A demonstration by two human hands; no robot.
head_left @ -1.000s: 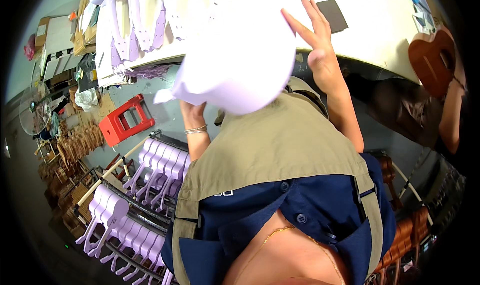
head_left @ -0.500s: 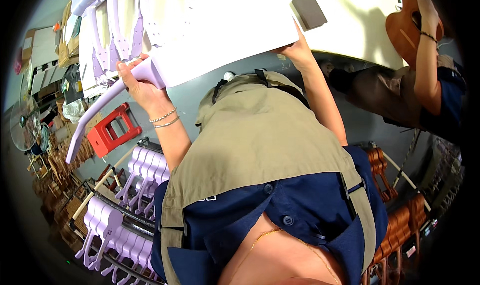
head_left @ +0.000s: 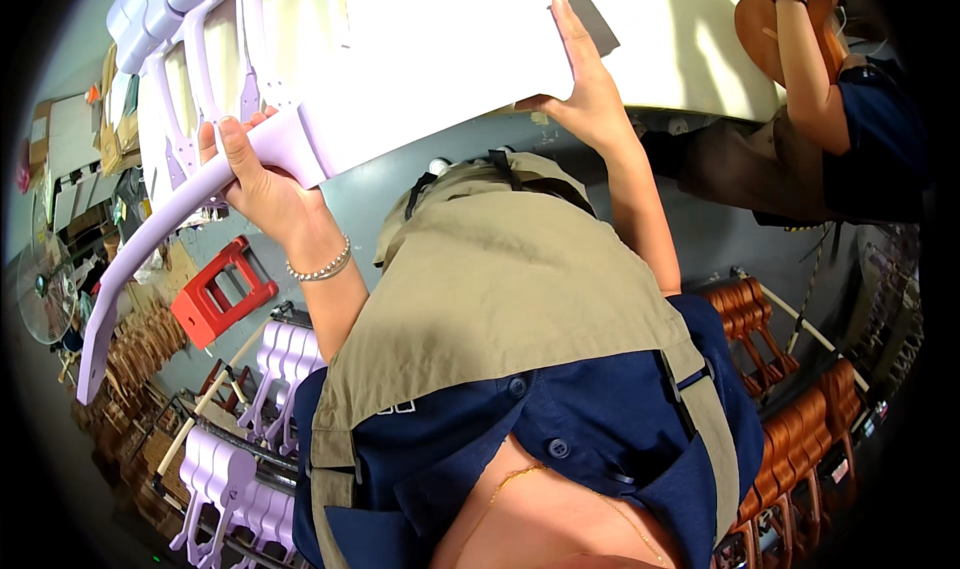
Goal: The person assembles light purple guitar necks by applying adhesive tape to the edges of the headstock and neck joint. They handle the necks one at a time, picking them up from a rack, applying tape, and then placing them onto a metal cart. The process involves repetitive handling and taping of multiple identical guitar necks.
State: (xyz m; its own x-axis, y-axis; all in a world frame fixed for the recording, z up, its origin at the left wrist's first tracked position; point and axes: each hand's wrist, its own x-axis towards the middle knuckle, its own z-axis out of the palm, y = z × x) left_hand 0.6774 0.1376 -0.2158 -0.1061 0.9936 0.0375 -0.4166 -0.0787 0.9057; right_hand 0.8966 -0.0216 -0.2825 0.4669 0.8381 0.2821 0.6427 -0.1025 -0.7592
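A lilac guitar lies across in front of me. Its neck (head_left: 165, 214) runs down to the left, and its glare-whitened body (head_left: 430, 99) stretches right along the table edge. My left hand (head_left: 265, 184) is wrapped round the neck close to the flared heel (head_left: 295, 144). At the far end of the body is my right hand (head_left: 590, 99); its fingers are stretched out, with the thumb apart by the lower corner. The fingertips reach over a dark grey block (head_left: 595, 24). Glare hides the body's outline.
Several lilac guitars (head_left: 190, 59) lie at the table's left. Racks hold lilac instruments (head_left: 215, 469) at lower left and brown ones (head_left: 800, 439) at lower right. A red stool (head_left: 222, 291) stands on the floor. A co-worker's arm (head_left: 805, 49) reaches to a brown instrument (head_left: 760, 29).
The neck has swung left and lower, with my left hand moving left too. My right hand has shifted left and its fingers, partly hidden before, now show stretched out over the block.
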